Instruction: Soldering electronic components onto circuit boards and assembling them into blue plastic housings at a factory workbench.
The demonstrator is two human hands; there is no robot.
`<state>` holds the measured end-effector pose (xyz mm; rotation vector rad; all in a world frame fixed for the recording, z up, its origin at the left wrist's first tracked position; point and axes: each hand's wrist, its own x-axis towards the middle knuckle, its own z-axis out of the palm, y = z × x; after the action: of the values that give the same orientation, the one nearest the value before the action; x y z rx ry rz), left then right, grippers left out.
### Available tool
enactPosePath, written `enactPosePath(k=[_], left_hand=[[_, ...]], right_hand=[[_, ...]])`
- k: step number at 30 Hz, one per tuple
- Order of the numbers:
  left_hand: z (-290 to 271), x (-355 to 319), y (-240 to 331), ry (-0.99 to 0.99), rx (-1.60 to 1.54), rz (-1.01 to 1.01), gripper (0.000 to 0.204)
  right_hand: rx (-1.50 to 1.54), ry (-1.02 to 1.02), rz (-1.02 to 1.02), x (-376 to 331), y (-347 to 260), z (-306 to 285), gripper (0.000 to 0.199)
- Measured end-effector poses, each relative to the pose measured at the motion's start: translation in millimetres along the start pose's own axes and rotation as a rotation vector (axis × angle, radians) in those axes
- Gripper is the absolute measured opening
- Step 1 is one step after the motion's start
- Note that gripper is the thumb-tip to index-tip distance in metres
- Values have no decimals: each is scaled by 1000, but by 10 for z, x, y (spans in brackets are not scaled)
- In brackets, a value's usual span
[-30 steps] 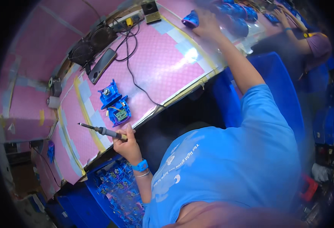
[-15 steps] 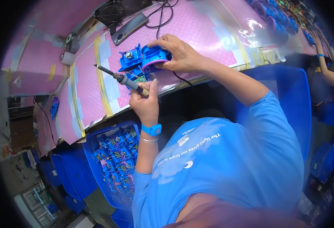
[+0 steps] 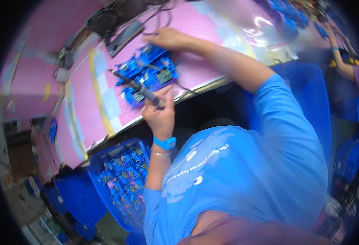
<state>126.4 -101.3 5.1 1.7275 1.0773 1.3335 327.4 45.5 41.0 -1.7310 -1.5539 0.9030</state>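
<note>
My left hand (image 3: 161,115) is closed around a soldering iron (image 3: 147,94), its dark tip slanting up and left over the blue parts. Beneath and beyond it on the bench are blue plastic housings (image 3: 129,65), set close together. A green circuit board (image 3: 163,76) shows in the right one, and thin wires run between them. At their far edge is my right hand (image 3: 168,39), reaching in from the right. Motion blurs its fingers, so whether they grip the housing or only touch it is unclear.
A pink, taped bench (image 3: 83,110) carries a phone (image 3: 125,38) and a dark fan (image 3: 101,20) with black cables at the back. Below is a blue crate (image 3: 95,173) of wired blue parts. More blue housings (image 3: 287,26) and another person's arm (image 3: 339,61) are at the far right.
My right hand has moved left and away from me, to the housings' far edge. The right housing, earlier on its side with a purple rim showing, now shows its circuit board. The iron stays held.
</note>
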Motion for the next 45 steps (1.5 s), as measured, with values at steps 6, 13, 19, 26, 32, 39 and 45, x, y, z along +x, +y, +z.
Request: enactPosePath(k=[6, 13, 19, 26, 32, 39, 45], left_hand=[[-74, 152, 11, 40, 106, -98, 26], [-178, 126, 34, 82, 7, -74, 23], [-61, 23, 98, 37, -11, -4, 23], [-58, -83, 81, 61, -71, -98, 21], [44, -22, 55, -8, -145, 2, 25], [37, 29, 67, -72, -93, 18, 23], [224, 94, 203, -250, -96, 28, 19]], right_hand=[[-239, 395, -299, -734, 20, -303, 67], [-273, 1510, -568, -1598, 1427, -1763, 90], [-502, 1307, 147, -1813, 1854, -2034, 96], [47, 740, -336, -1578, 932, -758, 82], [106, 348, -601, -1139, 376, -134, 62], [156, 425, -327, -981, 166, -226, 41], [-217, 200, 146, -343, 636, -961, 55]])
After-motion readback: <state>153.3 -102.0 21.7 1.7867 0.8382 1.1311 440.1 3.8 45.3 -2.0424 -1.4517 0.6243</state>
